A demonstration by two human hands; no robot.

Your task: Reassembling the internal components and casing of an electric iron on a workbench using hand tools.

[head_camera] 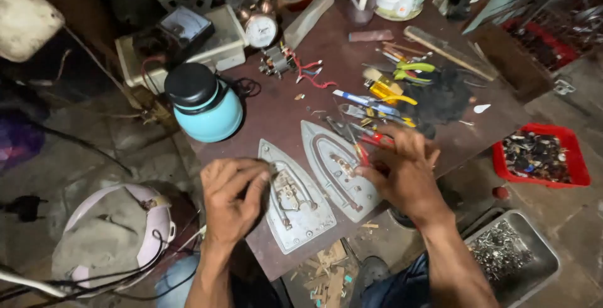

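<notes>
Two grey metal iron soleplates lie side by side on the dark brown table (276,110), points toward the back. My left hand (231,196) pinches a small part at the left edge of the left soleplate (298,210), fingers closed on it. My right hand (402,173) rests over the right soleplate (333,163) and grips a red-handled tool (363,152) whose tip reaches the plate's middle.
A teal jug with a black lid (204,102) stands left of the plates. Pliers, screwdrivers and wires (389,91) litter the back right. A red tray of small parts (540,155) and a metal tray of screws (509,254) sit on the floor at the right.
</notes>
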